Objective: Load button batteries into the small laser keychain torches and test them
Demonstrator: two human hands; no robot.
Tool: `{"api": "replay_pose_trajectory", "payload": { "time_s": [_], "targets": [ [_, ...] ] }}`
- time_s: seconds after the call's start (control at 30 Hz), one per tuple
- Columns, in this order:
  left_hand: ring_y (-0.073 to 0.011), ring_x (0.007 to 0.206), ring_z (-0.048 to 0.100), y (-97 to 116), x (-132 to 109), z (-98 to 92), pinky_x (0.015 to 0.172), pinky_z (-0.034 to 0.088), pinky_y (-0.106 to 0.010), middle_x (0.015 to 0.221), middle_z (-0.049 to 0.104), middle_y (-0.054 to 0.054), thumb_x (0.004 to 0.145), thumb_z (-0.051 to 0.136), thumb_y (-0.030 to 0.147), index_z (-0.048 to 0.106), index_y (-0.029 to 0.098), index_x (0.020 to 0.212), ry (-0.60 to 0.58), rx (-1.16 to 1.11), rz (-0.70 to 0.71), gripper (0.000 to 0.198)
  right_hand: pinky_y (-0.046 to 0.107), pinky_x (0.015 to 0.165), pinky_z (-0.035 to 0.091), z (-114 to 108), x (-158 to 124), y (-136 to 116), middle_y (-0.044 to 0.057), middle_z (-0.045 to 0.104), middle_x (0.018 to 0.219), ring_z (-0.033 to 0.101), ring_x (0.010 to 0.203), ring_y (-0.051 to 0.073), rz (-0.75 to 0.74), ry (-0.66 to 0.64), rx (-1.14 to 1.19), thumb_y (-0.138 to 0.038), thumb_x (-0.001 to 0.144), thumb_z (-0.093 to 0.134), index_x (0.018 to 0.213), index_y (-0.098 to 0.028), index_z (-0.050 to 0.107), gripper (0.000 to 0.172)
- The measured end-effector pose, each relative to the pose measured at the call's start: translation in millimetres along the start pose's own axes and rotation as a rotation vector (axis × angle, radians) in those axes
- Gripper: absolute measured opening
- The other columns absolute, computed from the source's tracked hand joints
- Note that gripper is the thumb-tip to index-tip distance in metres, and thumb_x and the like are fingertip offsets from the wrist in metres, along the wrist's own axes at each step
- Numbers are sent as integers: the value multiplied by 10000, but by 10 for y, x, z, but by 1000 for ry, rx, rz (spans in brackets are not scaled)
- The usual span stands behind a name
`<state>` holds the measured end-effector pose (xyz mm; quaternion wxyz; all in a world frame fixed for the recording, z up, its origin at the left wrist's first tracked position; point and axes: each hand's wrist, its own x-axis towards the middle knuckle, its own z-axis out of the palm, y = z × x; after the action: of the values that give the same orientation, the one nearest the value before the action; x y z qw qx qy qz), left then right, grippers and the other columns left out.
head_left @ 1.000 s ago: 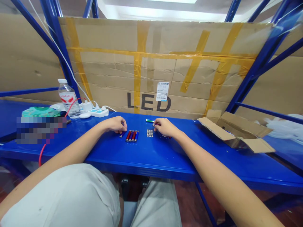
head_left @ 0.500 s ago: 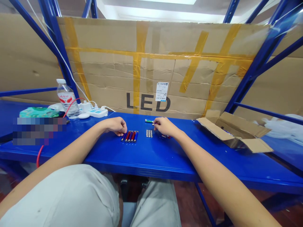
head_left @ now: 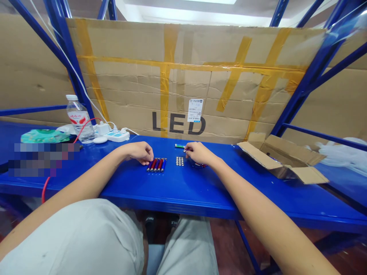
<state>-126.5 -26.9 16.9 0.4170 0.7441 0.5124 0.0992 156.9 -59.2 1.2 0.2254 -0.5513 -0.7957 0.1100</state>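
Note:
On the blue shelf top (head_left: 183,191) lies a row of several small red and blue cylinders (head_left: 156,164). My left hand (head_left: 140,151) rests curled at the row's left end, fingertips touching the leftmost cylinder. To the right sits a cluster of several small silver discs (head_left: 180,161). My right hand (head_left: 199,153) is beyond the discs, fingers pinched on a tiny silvery piece at its fingertips. A green cylinder (head_left: 179,146) lies just left of those fingertips. Small red parts (head_left: 200,165) show under the right wrist.
An open cardboard box (head_left: 282,160) sits at the right. A water bottle (head_left: 78,118), a white power strip (head_left: 114,135) with a red cable, and a green packet (head_left: 43,136) stand at the left. A taped cardboard sheet marked LED (head_left: 177,80) backs the shelf.
My left hand has slid a blue cylinder in against the left end of the row. The right hand has stayed beside the green cylinder.

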Motion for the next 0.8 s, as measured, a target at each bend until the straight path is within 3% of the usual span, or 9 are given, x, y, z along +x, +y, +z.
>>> {"api": "replay_pose_trajectory", "payload": {
  "time_s": [0.17,0.27,0.33,0.37,0.47,0.57,0.67,0.8],
  "targets": [
    [-166,660,641,-17,8,-44,605,499,-243,664,678,-25,565,763,328,671,175,700,51,48,-5,224,232,646,411,-16,-12,-17,58,747,837,636,729,162,9,-2,3,-99,875,513,937,-163,687,196],
    [-169,657,625,42,50,-31,605,471,-259,700,686,-36,653,708,365,668,168,714,305,149,113,210,230,647,401,-26,-17,-77,43,743,814,621,706,145,-24,26,33,-104,881,512,890,-160,683,180],
    [-174,724,622,158,77,54,680,476,-273,759,691,-40,712,671,367,668,164,764,502,189,296,210,229,661,400,-27,-16,-135,34,740,793,616,708,138,-64,59,71,-120,885,521,840,-156,676,166],
    [-176,769,623,236,88,120,717,477,-279,812,696,-41,736,663,376,676,164,842,533,199,406,237,230,669,403,-25,-15,-164,32,738,782,615,710,136,-82,70,101,-132,888,527,818,-154,672,162],
    [-176,824,624,483,114,353,745,475,-282,923,697,-47,734,709,371,652,167,1017,477,236,641,354,227,699,431,-12,-8,-218,34,732,766,629,729,132,-115,51,261,-157,897,528,807,-144,655,156],
    [-168,847,627,632,139,503,755,463,-273,926,702,-42,804,653,297,659,175,971,434,273,748,207,227,724,466,-8,-9,-217,38,724,765,641,740,130,-116,-25,435,-164,910,510,843,-140,631,141],
    [-157,792,615,633,164,528,727,446,-266,851,701,-28,838,617,275,674,175,879,409,251,757,122,244,704,490,-18,-36,-213,44,708,750,628,691,132,-102,-106,508,-182,937,467,865,-140,602,159],
    [-145,684,574,524,178,526,646,422,-265,745,662,-14,877,554,305,652,162,881,409,149,690,174,250,678,491,-9,-90,-259,32,681,774,607,669,131,-138,-121,437,-177,941,446,940,-144,589,147]
  ]
}}
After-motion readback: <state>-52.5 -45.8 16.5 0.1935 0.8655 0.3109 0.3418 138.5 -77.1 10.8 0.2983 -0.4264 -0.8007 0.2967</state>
